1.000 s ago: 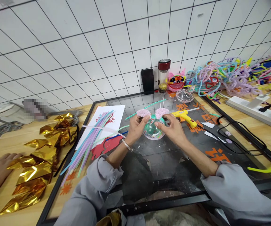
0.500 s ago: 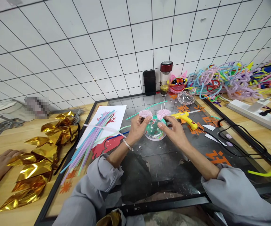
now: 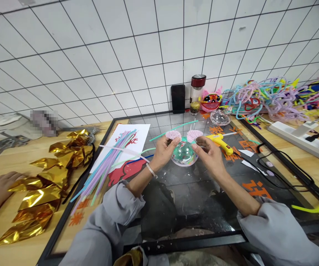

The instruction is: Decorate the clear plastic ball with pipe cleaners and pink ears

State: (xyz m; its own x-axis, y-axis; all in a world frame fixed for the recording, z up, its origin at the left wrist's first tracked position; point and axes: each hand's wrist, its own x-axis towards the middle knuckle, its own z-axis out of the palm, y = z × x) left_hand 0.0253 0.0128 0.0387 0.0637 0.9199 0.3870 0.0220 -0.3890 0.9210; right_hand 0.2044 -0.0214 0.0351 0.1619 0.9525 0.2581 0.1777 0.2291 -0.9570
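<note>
My left hand (image 3: pixel 163 150) pinches a pale pink, ribbed, fan-shaped disc (image 3: pixel 172 134) between thumb and fingers. A matching pink disc (image 3: pixel 194 135) is in the pinch of my right hand (image 3: pixel 208 150), level with the first and a small gap apart. Between and just below my hands sits a clear plastic dome (image 3: pixel 185 157) with green at its upper part; its far edge is partly hidden by my fingers. Close to my right hand lies a yellow hot glue gun (image 3: pixel 219 142), its nozzle end behind the fingers.
Left of my hands, pipe cleaners (image 3: pixel 111 162) lie across white paper (image 3: pixel 143 131) and a red cutout (image 3: pixel 129 170). Gold foil (image 3: pixel 41 195) lies near another person's hand (image 3: pixel 1 186). Behind stand a phone (image 3: pixel 178 98) and bottle (image 3: pixel 197 94). A power strip (image 3: pixel 300 140) and black cable (image 3: pixel 287 177) are right.
The view has shifted slightly. My right thumb has moved a little to the right, away from the dome's middle. Both discs stay in my fingers.
</note>
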